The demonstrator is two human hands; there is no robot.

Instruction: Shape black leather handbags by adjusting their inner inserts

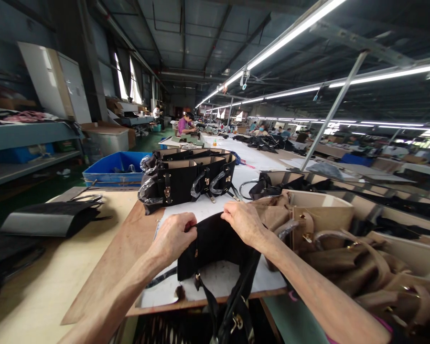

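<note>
A black handbag [215, 248] stands on the white work board [200, 210] right in front of me. My left hand [174, 236] pinches its top rim on the left side. At the far right corner of the same rim, my right hand [244, 222] grips the edge. The bag's black strap [236, 301] with a gold clasp hangs down over the board's near edge.
A row of finished black handbags [189, 179] stands farther back on the board. Tan handbags [329, 229] crowd the right side. A black and grey panel [50, 217] lies left, a blue bin [111, 167] behind it. Other workers [184, 125] sit far down the line.
</note>
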